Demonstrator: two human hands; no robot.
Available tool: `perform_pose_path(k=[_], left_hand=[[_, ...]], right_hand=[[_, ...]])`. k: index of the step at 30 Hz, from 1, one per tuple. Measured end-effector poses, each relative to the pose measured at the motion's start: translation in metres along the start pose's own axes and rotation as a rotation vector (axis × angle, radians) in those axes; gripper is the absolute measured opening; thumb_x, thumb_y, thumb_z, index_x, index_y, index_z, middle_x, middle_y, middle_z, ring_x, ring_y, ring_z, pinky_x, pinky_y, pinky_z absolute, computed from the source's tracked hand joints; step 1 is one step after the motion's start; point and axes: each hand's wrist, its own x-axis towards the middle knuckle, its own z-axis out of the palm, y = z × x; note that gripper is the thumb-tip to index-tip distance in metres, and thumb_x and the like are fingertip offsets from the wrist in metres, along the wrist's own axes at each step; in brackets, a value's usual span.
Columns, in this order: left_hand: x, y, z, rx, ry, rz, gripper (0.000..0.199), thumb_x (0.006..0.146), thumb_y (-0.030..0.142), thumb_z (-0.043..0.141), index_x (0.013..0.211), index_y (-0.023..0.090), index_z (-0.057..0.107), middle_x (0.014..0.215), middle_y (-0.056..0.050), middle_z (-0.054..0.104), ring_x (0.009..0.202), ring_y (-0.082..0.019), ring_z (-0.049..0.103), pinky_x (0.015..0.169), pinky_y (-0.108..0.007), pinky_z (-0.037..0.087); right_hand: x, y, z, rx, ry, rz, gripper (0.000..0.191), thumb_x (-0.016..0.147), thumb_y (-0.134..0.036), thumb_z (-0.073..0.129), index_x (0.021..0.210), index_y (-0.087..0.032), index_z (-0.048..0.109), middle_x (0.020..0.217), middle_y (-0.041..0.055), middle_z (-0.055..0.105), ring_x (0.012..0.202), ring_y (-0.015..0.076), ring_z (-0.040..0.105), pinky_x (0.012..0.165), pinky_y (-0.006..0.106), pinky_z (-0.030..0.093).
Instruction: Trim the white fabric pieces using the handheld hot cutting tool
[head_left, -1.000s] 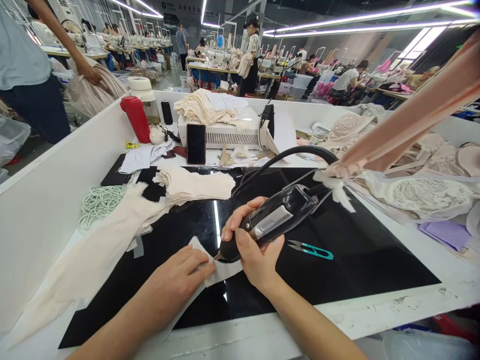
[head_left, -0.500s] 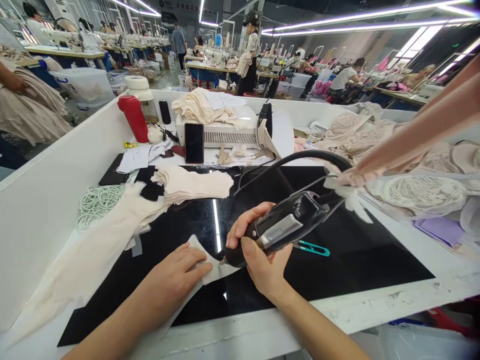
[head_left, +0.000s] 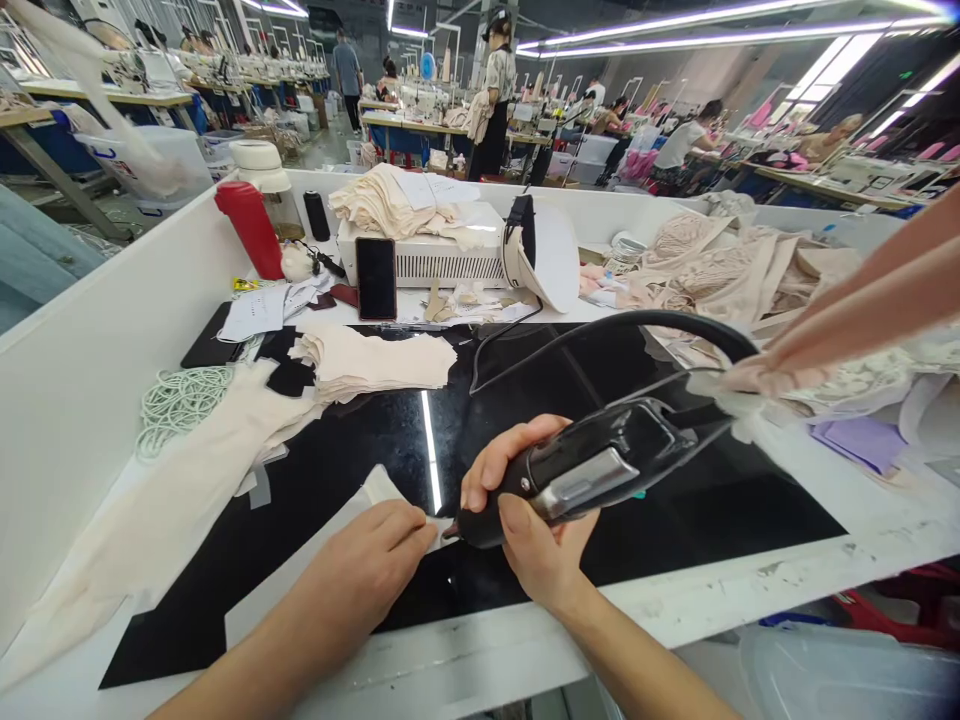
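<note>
My right hand (head_left: 536,510) is wrapped round a black handheld tool (head_left: 577,470) with a silver strip and a cable at its rear. The tool's narrow tip touches or nearly touches the edge of a white cloth piece (head_left: 382,486) on the black board (head_left: 660,540). Just left of the tip, my left hand (head_left: 375,565) presses its fingers together on the cloth's edge; part of the cloth lies hidden under that hand and forearm. A pinkish strip (head_left: 862,320), knotted to the tool's cable end, stretches off to the upper right.
Stacked cream pieces (head_left: 382,362), a long cream cloth (head_left: 150,520) and green cord (head_left: 184,405) lie left. Behind stand a phone (head_left: 376,280), a red cup (head_left: 251,230) and a white machine (head_left: 450,262). Beige garments (head_left: 720,265) are heaped right. Teal snips are mostly hidden behind the tool.
My left hand's fingers have drawn together at the cloth's edge, where they lay spread flat before. The tool has shifted slightly right and covers most of the snips. The view has shifted a little.
</note>
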Motion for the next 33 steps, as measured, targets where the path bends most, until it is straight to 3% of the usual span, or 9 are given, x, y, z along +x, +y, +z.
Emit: perform_pose_path(k=[8,15,21,33], left_hand=[[-0.016,0.003,0.008,-0.034,0.108,-0.060,0.029,0.108,0.014,0.042,0.129,0.018,0.061,0.113,-0.010,0.068,0.102,-0.022,0.068,0.089,-0.035,0.062],[-0.016,0.002,0.011,-0.050,0.102,-0.059,0.033,0.106,0.011,0.043,0.133,0.019,0.061,0.117,-0.009,0.068,0.108,-0.022,0.067,0.095,-0.037,0.061],[-0.013,0.004,0.007,-0.025,0.073,-0.064,0.034,0.106,0.010,0.041,0.134,0.018,0.059,0.113,-0.009,0.068,0.104,-0.022,0.067,0.092,-0.038,0.061],[-0.018,0.005,0.009,-0.020,0.087,-0.045,0.034,0.107,0.009,0.041,0.135,0.017,0.058,0.115,-0.010,0.067,0.105,-0.022,0.066,0.092,-0.036,0.060]], right_hand=[[0.005,0.001,0.001,-0.011,0.022,0.009,0.035,0.092,-0.037,0.075,0.117,-0.031,0.051,0.082,-0.0044,0.060,0.056,0.0119,0.059,0.051,0.027,0.053],[0.009,0.006,0.007,0.008,0.012,0.010,0.036,0.092,-0.039,0.076,0.116,-0.030,0.051,0.081,-0.0050,0.059,0.055,0.0111,0.057,0.051,0.027,0.052],[0.001,0.001,-0.001,0.051,-0.062,0.009,0.038,0.092,-0.037,0.076,0.121,-0.033,0.052,0.083,-0.0040,0.059,0.056,0.0110,0.056,0.050,0.026,0.051],[0.004,0.001,-0.005,0.133,-0.029,0.029,0.035,0.090,-0.030,0.079,0.118,-0.031,0.057,0.085,-0.0045,0.062,0.060,0.0099,0.062,0.054,0.024,0.053]])
